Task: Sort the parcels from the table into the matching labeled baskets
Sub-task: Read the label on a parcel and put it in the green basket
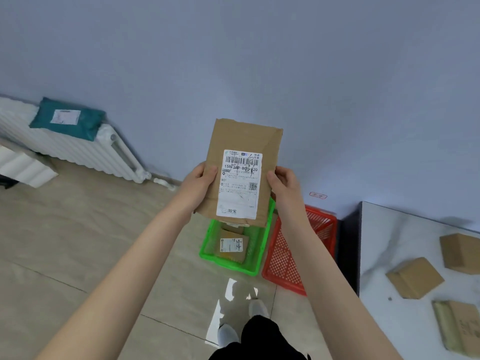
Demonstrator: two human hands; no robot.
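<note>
Left hand point(201, 181) and right hand point(284, 183) each grip a side edge of one flat brown parcel point(244, 139), thumbs on its front. The parcel is held upright in the air, white label point(240, 185) towards the camera, above the green basket point(260, 245) on the floor. That basket holds a small parcel point(232, 246). The red basket point(283, 258) stands just beside it, to the right. Three boxes point(414, 278) lie on the table point(389, 229) at right. Far left, a teal bag point(68, 118) rests on a radiator point(78, 152).
</note>
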